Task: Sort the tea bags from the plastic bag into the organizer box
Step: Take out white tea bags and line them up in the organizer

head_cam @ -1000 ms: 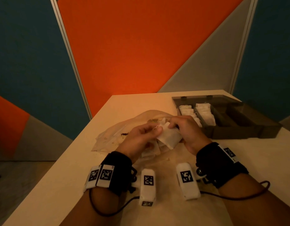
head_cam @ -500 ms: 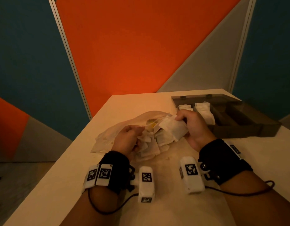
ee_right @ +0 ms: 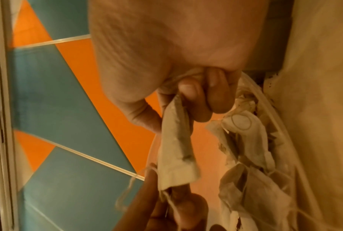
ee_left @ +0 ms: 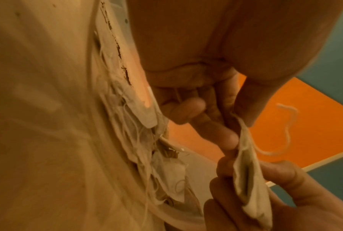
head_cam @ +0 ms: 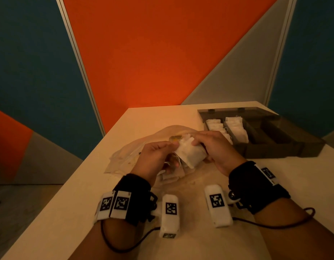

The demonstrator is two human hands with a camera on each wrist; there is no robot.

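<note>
Tea bag (head_cam: 188, 154): white paper sachet, held in air above the plastic bag (head_cam: 125, 156) on the tabletop (head_cam: 72, 199), between both hands. Right hand (head_cam: 215, 149) grip closed on the sachet's far end, thumb vs. curled fingers; wrist view shows paper bunched into the palm. Left hand (head_cam: 155, 158) pinches the near corner where the string (ee_left: 285, 132) comes off; string hangs loose and curly. More sachets w/ tangled strings lie heaped in the plastic bag's mouth, directly below. Organizer box (head_cam: 275, 147): dark, lid open, to the right on the tabletop, well apart from the hands; two left compartments hold stacked sachets, others look empty. Step in hand, prob.: freeing one sachet from the heap. Advice: hold by paper edge, not string; draw string clear slowly so no neighbour lifts w/ it; keep pressure light, paper tears easily; then carry flat to a compartment.
</note>
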